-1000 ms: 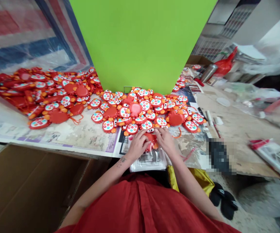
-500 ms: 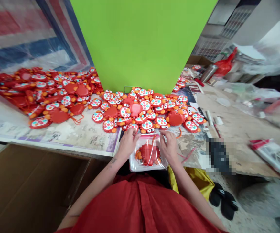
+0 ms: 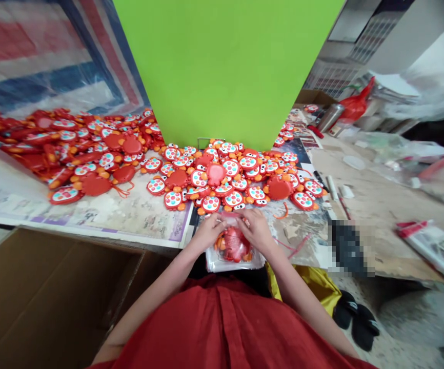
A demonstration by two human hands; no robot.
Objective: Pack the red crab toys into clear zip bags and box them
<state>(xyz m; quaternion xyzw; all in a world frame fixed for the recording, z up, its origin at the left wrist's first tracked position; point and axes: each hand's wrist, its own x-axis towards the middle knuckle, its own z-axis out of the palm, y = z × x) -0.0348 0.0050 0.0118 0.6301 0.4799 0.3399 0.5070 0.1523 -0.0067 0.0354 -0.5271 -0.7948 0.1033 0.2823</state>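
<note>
A clear plastic bag with a pink-red strip along its top lies at the table's front edge, on what looks like a stack of similar bags. Inside it shows a red crab-shaped toy with orange claws. My left hand pinches the bag's top edge at the left. From the right, my right hand grips the same edge, its fingers bent over the bag and covering part of the toy. Just beyond both hands lies a heap of crab toys, some with white faces and coloured buttons upward.
A larger pile of toys spreads at the left. Behind the heap stands a tall green panel. An open cardboard box is at the lower left. At the right lie a packet of bags, a pen and a steel flask.
Both hands have moved inward, closer together over the bag's top. The bag's upper edge is now bunched between them; earlier it lay flatter with the toy more visible.
</note>
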